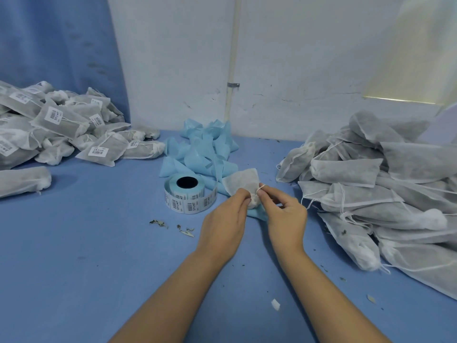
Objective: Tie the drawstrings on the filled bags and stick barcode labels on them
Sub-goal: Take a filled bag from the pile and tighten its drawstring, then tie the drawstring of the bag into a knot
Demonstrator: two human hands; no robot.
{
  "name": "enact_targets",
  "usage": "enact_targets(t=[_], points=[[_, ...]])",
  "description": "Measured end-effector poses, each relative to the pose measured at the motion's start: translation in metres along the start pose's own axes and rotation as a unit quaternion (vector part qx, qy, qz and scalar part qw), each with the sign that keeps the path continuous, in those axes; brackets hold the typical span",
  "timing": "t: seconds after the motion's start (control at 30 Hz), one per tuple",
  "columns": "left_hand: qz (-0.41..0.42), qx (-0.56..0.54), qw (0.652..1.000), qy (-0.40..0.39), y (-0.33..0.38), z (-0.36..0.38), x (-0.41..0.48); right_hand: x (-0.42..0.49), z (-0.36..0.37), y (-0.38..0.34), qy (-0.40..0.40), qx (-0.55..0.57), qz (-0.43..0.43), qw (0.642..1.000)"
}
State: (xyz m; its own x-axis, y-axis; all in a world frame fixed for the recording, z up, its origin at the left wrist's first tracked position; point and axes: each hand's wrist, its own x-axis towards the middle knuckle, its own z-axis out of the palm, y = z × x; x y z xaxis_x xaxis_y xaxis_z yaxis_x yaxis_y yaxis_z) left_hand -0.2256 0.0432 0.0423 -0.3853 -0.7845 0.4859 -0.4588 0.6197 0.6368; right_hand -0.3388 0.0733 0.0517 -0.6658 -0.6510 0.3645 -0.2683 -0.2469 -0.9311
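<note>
Two hands meet over mid-table: the left hand (223, 220) pinches the gathered neck of one filled bag (241, 181), and the right hand (284, 214) pinches its drawstring (261, 187), looped at a fingertip, with the bag held just right of the label roll (189, 194) on the blue table (86, 243). Behind roll and bag lies a heap of blue backing strip (205, 147), one end running under the hands. Labelled bags (61, 125) piled far left, unlabelled bags (371, 181) piled close by the right hand; leaf crumbs (173, 226) lie before the roll, a white scrap (275, 304) between the forearms.
</note>
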Motion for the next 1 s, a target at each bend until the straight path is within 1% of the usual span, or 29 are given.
enact_targets(t=[0.1, 0.23, 0.37, 0.43, 0.5, 0.6, 0.67, 0.73, 0.8, 0.87, 1.0], points=[[-0.023, -0.043, 0.999, 0.011, -0.001, 0.000, 0.001, 0.002, 0.000, -0.001, -0.035, 0.038, 0.007, 0.999], [-0.058, -0.102, 0.991, 0.067, -0.003, -0.001, 0.002, 0.001, 0.001, -0.001, -0.093, -0.008, -0.017, 0.996], [-0.057, -0.057, 0.993, 0.084, -0.003, -0.003, 0.001, -0.004, 0.002, -0.005, -0.120, -0.069, -0.048, 0.989], [-0.046, -0.049, 0.993, 0.096, -0.002, -0.002, 0.001, -0.006, 0.002, -0.008, -0.120, -0.098, -0.061, 0.986], [-0.036, -0.080, 0.990, 0.107, 0.001, -0.004, 0.001, -0.007, 0.003, -0.009, -0.116, -0.127, -0.083, 0.982], [-0.034, -0.198, 0.973, 0.116, 0.007, -0.006, 0.000, -0.011, 0.009, -0.011, -0.102, -0.135, -0.108, 0.980], [-0.052, -0.272, 0.955, 0.109, 0.010, -0.008, 0.000, -0.015, 0.014, -0.012, -0.094, -0.118, -0.095, 0.984], [-0.070, -0.320, 0.940, 0.097, 0.011, -0.008, 0.001, -0.017, 0.015, -0.011, -0.087, -0.091, -0.068, 0.990], [-0.070, -0.327, 0.938, 0.089, 0.011, -0.009, 0.001, -0.016, 0.014, -0.011, -0.085, -0.064, -0.052, 0.993], [-0.062, -0.313, 0.944, 0.086, 0.011, -0.010, 0.001, -0.016, 0.013, -0.010, -0.084, -0.040, -0.057, 0.994], [-0.055, -0.272, 0.957, 0.084, 0.010, -0.011, 0.002, -0.014, 0.012, -0.009, -0.075, -0.082, -0.104, 0.988]])
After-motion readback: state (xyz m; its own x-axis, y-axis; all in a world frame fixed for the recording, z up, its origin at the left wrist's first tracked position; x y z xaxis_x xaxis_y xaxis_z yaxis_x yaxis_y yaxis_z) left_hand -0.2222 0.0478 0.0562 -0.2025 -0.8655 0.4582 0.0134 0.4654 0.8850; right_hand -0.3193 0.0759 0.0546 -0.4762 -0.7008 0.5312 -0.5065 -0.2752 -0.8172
